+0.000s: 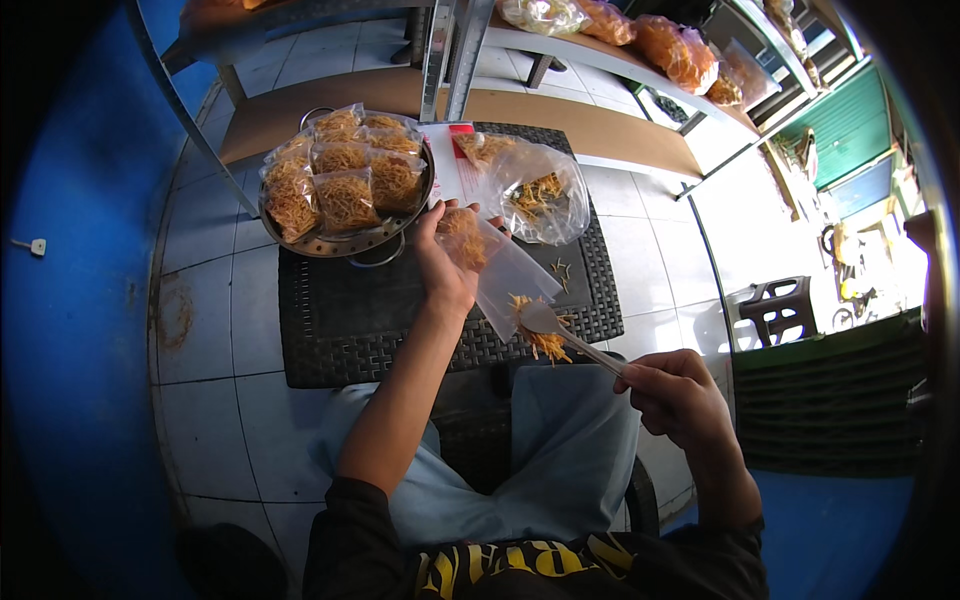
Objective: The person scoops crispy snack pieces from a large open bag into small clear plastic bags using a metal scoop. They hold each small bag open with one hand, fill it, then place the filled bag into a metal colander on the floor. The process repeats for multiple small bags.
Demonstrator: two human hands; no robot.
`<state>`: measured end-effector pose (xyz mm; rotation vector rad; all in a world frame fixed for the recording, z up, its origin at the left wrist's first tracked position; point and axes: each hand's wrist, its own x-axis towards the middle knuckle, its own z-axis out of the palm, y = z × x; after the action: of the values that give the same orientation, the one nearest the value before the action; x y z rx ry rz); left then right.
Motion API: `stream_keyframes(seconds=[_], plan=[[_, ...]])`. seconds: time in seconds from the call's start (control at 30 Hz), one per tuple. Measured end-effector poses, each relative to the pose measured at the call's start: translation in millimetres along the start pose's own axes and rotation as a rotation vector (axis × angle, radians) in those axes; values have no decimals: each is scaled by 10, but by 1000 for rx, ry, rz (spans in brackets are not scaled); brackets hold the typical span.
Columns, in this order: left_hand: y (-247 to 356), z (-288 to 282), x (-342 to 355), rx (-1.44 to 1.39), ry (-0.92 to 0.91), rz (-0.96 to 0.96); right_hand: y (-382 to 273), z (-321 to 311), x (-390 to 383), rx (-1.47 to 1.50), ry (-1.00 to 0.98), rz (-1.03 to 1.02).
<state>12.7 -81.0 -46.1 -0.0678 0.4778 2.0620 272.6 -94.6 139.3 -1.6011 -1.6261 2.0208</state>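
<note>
Gripped in your left hand [445,268] was a small clear bag [500,270], above the black woven table [340,320].
Your right hand [675,395] pinched a spoon [560,330] of orange noodle snack at its mouth.

The left hand [447,268] shows only its back, so the fingertips pinching the small clear bag [497,268] are hidden behind the plastic, and the bag's open mouth just beside the spoon [560,332] is too washed out to trace. The right hand [675,400] closes over the end of the spoon's handle, covering it, and the shredded orange snack under the bowl blurs into one clump. Beyond the left hand, the rear rim of the metal tray [350,243] is hidden under its filled packets [345,175], while the larger bags on the shelf [640,35] are cut off by the picture's top edge.
</note>
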Motion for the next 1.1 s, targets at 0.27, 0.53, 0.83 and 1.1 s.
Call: stream_keyframes(seconds=[0.27, 0.53, 0.83, 1.1], plan=[[-6, 65, -64, 43, 48, 28, -70, 60, 197, -30, -11, -12], [-79, -77, 59, -23, 7, -44, -228, 339, 817, -506, 154, -392], [101, -55, 117, -69, -32, -37, -430, 521, 603, -1042, 321, -903], [165, -76, 59, -50, 74, -156, -428, 90, 355, -443, 202, -650]])
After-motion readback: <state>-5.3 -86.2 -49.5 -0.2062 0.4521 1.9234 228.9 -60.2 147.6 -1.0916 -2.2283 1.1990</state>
